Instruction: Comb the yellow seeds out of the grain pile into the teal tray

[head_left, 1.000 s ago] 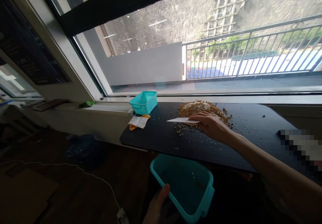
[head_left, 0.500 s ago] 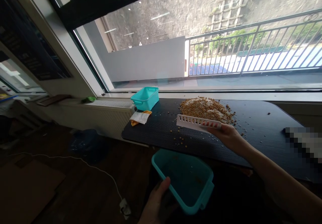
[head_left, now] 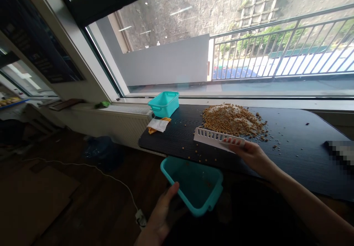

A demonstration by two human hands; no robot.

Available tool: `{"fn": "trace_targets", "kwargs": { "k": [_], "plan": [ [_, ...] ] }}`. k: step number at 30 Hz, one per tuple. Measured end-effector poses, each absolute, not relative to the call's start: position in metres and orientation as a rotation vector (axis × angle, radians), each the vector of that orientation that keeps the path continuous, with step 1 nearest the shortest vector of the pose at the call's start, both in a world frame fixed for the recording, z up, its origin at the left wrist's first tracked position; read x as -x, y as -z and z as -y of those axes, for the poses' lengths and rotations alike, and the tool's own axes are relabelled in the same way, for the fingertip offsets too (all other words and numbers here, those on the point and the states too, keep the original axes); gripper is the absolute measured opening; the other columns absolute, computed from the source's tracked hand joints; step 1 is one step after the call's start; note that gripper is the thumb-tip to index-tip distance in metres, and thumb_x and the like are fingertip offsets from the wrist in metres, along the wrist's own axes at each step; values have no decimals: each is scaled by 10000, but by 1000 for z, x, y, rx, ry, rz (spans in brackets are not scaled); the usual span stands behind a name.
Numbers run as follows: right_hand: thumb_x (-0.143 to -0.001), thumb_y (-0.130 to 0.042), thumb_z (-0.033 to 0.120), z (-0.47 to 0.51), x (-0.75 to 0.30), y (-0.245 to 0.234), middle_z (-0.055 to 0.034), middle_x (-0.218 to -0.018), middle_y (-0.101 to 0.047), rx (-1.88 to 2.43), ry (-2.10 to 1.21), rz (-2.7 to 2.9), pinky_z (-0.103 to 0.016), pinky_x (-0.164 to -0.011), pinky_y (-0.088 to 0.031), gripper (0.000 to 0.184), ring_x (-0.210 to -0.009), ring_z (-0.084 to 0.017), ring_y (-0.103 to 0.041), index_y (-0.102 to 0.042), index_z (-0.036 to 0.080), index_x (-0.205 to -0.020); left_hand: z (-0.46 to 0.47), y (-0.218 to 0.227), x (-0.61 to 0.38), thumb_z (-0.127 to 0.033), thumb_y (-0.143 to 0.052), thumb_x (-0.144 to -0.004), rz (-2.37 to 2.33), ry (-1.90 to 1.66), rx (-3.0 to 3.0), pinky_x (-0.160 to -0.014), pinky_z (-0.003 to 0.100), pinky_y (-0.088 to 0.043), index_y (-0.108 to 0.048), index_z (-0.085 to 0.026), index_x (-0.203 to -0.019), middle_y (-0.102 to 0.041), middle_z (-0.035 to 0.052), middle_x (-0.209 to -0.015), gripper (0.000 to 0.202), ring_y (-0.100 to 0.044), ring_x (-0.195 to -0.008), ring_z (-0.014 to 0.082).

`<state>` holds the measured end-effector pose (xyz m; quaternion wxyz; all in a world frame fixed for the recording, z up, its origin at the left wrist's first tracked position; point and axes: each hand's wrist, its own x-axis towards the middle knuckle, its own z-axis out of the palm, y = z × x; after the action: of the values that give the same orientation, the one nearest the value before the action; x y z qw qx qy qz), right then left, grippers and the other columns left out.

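Observation:
My left hand (head_left: 166, 207) grips the near left rim of a turquoise plastic bin (head_left: 218, 190), with the thumb over the edge. The bin is tilted under the front edge of the black table (head_left: 293, 128), a few specks inside. My right hand (head_left: 253, 157) is closed around the right end of a white slotted plastic strip (head_left: 211, 141). The strip stands on its long side over the tabletop, in front of a heap of yellow kernels and white grains (head_left: 232, 118). Several loose kernels lie between the strip and the table edge, above the bin.
A second turquoise bin (head_left: 165, 106) stands at the table's back left corner, by the window. Before it lies a white and yellow packet (head_left: 159, 124). A radiator (head_left: 129, 122) is at left; on the floor are a blue water jug (head_left: 102, 152) and a white cable (head_left: 110, 177).
The strip has come slightly nearer the table's front edge, and loose kernels lie closer to that edge. The held bin has shifted left and in under the edge. The view has shifted slightly.

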<state>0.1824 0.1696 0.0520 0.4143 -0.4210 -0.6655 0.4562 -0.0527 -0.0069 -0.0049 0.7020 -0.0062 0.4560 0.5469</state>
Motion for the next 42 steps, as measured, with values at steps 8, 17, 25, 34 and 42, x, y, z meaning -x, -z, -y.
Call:
{"fn": "trace_targets", "kwargs": {
  "k": [8,17,25,34,42],
  "plan": [
    [-627,-652,615,-145,-172,-56,-51,-976,-721,1073,-1140,1683,-471,-937,-451,479,-980,-302,-636,-743,229,-896,0,6,22,-301,-664,-752,-1023,-1275,46,-944,438,-459,-571,-139,-1097,-611,126,-1209,392,-555,-1128,291],
    [-698,-636,538,-122,-170,-46,-55,-995,-717,1072,-1238,1629,-440,-868,-505,430,-943,-279,-650,-723,223,-977,3,2,-13,-315,-642,-775,-1030,-1437,77,-933,416,-470,-557,-181,-1148,-603,101,-1228,405,-546,-1143,277],
    [-699,-666,496,-103,-158,-56,-58,-1016,-712,1008,-1373,1546,-418,-942,-457,359,-1020,-270,-623,-727,231,-934,3,-4,-7,-314,-651,-766,-1035,-1432,46,-905,413,-487,-508,-179,-1207,-581,115,-1251,483,-515,-1179,292],
    [-677,-660,546,-112,-150,-61,-74,-1032,-705,1003,-1300,1548,-427,-943,-456,428,-1025,-281,-620,-727,208,-931,3,3,5,-335,-675,-742,-1023,-1446,24,-934,436,-463,-537,-179,-1169,-582,123,-1247,474,-511,-1184,293],
    [-673,-691,493,-129,-130,-56,-64,-1038,-704,940,-1304,1501,-425,-987,-406,380,-1054,-270,-602,-729,205,-919,-2,11,22,-332,-661,-754,-1087,-1410,75,-903,436,-480,-547,-172,-1150,-584,122,-1245,441,-534,-1151,300]
  ]
}}
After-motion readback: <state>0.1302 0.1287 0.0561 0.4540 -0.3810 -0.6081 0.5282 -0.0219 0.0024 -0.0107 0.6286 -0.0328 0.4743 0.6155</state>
